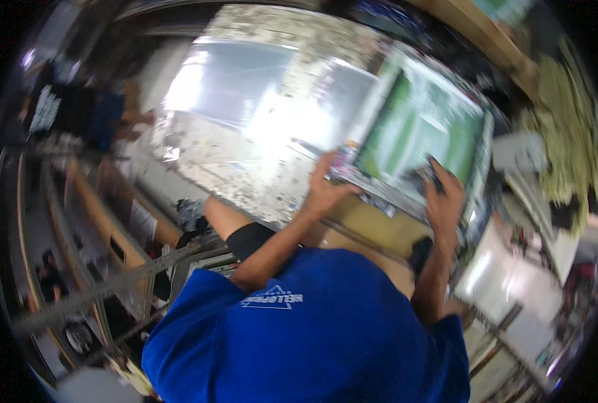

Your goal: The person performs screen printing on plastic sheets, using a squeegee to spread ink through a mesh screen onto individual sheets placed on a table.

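Note:
A screen printing frame (416,127) with a green mesh and a pale, paint-smeared border lies tilted at the right of the table. My left hand (327,191) closes on its near left corner, thumb along the near edge. Over the near right part of the mesh is my right hand (444,198). Its fingers are bent round a small dark thing, blurred and partly hidden, whose kind I cannot make out. Whitish streaks cross the green mesh. Left of the frame, a clear plastic sheet (342,97) reaches up to its border.
The paint-spattered white table (212,151) carries another shiny clear sheet (245,74). A person in a dark shirt (61,111) is at the far left. Wooden frames (87,221) stand in a rack below. At the right are a white container (520,153) and yellowish hanging cloths (561,134).

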The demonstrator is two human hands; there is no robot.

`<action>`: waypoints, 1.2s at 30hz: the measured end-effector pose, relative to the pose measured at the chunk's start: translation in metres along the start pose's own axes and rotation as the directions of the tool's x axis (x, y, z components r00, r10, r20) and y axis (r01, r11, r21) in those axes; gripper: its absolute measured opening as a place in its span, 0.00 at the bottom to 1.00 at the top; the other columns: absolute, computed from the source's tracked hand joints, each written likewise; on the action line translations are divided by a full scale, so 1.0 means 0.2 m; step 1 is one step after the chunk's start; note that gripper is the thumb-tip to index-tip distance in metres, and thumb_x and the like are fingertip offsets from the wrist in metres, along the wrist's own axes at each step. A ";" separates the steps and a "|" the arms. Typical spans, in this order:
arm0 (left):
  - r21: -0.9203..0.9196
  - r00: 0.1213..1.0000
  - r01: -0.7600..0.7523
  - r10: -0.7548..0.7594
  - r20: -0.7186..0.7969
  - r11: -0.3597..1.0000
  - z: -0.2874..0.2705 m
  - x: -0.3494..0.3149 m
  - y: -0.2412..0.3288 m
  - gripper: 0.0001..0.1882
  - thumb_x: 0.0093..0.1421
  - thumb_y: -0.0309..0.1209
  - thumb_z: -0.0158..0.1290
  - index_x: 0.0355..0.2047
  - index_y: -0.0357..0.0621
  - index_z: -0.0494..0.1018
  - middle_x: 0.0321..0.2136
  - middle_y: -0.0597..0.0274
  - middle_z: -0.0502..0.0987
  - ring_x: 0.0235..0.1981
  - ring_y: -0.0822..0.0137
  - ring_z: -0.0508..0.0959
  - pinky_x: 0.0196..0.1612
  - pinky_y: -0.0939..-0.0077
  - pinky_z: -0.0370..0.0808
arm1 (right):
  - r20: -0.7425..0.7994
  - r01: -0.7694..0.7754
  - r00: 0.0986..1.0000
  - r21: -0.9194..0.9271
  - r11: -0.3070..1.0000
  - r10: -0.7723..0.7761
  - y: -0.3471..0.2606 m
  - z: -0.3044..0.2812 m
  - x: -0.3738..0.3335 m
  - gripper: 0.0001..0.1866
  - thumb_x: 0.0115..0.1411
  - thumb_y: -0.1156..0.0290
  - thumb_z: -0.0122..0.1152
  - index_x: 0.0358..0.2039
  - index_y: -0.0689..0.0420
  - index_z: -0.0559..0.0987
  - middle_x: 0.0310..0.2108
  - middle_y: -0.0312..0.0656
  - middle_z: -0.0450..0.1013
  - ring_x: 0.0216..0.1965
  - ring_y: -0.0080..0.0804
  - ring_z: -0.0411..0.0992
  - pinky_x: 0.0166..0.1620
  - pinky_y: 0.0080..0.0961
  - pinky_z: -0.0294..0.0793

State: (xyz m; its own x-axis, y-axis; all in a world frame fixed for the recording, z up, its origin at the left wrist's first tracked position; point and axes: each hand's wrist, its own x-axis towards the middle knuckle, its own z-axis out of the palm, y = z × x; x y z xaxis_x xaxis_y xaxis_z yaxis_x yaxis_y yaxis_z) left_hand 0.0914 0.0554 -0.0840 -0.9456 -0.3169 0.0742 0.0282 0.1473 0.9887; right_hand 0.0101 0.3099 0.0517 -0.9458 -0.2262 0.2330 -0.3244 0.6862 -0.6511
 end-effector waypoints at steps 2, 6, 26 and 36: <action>0.214 0.960 -0.241 0.265 -0.090 0.947 0.00 -0.02 -0.12 0.48 0.33 0.39 0.78 0.56 0.38 0.72 0.56 0.48 0.70 0.59 0.48 0.68 0.63 0.56 0.65 | 0.080 -0.052 0.996 0.153 0.987 0.040 0.10 0.11 0.02 0.23 0.53 0.72 0.69 0.52 0.53 0.82 0.38 0.52 0.80 0.37 0.49 0.78 0.43 0.36 0.74; 0.512 0.958 -0.252 0.285 0.013 0.821 -0.02 -0.02 -0.15 0.47 0.35 0.51 0.75 0.53 0.39 0.75 0.59 0.48 0.68 0.60 0.47 0.64 0.62 0.50 0.60 | 0.269 -0.041 0.957 -0.248 0.968 0.109 0.09 0.18 -0.07 0.35 0.50 0.66 0.74 0.61 0.44 0.75 0.41 0.50 0.78 0.44 0.46 0.74 0.49 0.43 0.66; 0.559 0.944 -0.257 0.328 -0.029 0.789 -0.02 -0.06 -0.10 0.46 0.40 0.58 0.70 0.55 0.41 0.75 0.58 0.48 0.69 0.59 0.45 0.65 0.61 0.48 0.57 | -0.015 0.109 0.992 -0.344 0.933 -0.122 0.66 0.25 0.73 0.27 0.53 0.69 0.68 0.56 0.48 0.77 0.42 0.51 0.76 0.47 0.54 0.72 0.52 0.49 0.68; 0.429 0.961 -0.226 0.272 -0.048 0.874 0.01 -0.07 -0.05 0.44 0.43 0.51 0.71 0.58 0.42 0.73 0.45 0.55 0.75 0.52 0.56 0.71 0.56 0.58 0.55 | 0.106 0.129 0.990 -0.354 0.926 -0.097 0.19 0.18 0.04 0.21 0.48 0.75 0.64 0.45 0.52 0.80 0.35 0.51 0.75 0.39 0.52 0.72 0.44 0.46 0.64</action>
State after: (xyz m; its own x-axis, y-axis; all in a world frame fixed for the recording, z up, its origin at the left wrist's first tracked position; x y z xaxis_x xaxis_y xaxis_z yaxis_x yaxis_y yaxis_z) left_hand 0.1034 0.0607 -0.0950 -0.8858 -0.3093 0.3460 0.0989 0.6026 0.7919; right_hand -0.0092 0.3097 0.0031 -0.9057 -0.3641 0.2172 -0.4183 0.8511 -0.3174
